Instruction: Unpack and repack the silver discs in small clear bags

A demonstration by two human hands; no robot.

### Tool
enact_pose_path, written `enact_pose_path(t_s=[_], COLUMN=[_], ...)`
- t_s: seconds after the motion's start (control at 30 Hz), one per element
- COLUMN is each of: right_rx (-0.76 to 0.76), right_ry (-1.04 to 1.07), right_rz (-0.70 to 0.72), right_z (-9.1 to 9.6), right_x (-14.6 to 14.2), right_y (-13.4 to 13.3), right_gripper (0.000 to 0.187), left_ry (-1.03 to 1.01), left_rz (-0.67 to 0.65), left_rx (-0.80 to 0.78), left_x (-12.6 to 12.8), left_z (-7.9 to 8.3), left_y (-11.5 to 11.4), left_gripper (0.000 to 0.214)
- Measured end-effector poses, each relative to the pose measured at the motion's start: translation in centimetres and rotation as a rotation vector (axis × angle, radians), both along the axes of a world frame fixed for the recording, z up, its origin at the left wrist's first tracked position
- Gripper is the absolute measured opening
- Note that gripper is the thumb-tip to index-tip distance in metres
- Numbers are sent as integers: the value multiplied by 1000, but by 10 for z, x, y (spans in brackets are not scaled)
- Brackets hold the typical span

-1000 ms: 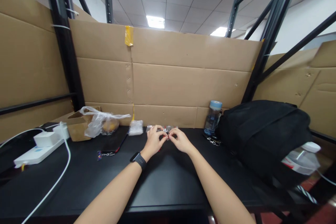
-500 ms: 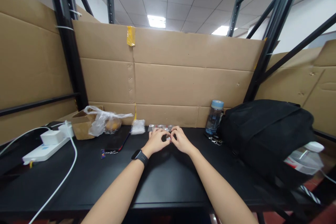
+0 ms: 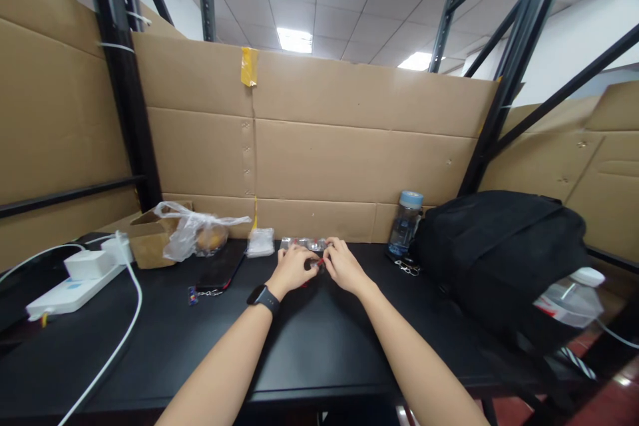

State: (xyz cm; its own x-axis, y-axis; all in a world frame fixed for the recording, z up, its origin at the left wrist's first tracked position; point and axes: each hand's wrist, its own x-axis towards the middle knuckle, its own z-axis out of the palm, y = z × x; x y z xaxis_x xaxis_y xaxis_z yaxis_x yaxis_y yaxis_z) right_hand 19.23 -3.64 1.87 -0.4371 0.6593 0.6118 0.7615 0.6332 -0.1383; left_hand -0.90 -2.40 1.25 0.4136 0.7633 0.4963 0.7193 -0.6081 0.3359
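Note:
My left hand (image 3: 294,269), with a dark watch on its wrist, and my right hand (image 3: 344,266) meet over the black table (image 3: 324,339). Thumb and fingers of each are closed in a pinch. Between the fingertips shows a small piece with red on it (image 3: 320,262); its kind is too small to tell. A bit of red also shows below my left thumb. Just beyond the fingers lies clear plastic packaging (image 3: 315,244) with red spots, partly hidden by my hands.
On the left are a power strip (image 3: 74,293) with white cables, a cardboard box (image 3: 150,239), a plastic bag (image 3: 187,233), a dark flat case (image 3: 222,268) and a white packet stack (image 3: 260,242). A water bottle (image 3: 405,225) and black backpack (image 3: 499,266) stand right. Cardboard (image 3: 309,153) walls the back.
The small piece between my fingertips has turned, and red now shows on it and below my left thumb. My hands stay in nearly the same spot; the view has shifted slightly.

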Motion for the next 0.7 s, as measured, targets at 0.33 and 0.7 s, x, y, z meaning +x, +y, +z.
enact_pose_path(t_s=[0.33,0.7], right_rx=[-61,-615], right_ry=[-88,-3], right_rz=[-188,-99], right_z=[-23,-3], right_x=[7,69], right_y=[21,17], right_gripper=[14,48], left_ry=[143,197], left_rz=[-18,-37], left_rx=[-246,-259], left_x=[-24,-32], left_z=[-6,-1], left_y=[23,20], left_gripper=[17,23])
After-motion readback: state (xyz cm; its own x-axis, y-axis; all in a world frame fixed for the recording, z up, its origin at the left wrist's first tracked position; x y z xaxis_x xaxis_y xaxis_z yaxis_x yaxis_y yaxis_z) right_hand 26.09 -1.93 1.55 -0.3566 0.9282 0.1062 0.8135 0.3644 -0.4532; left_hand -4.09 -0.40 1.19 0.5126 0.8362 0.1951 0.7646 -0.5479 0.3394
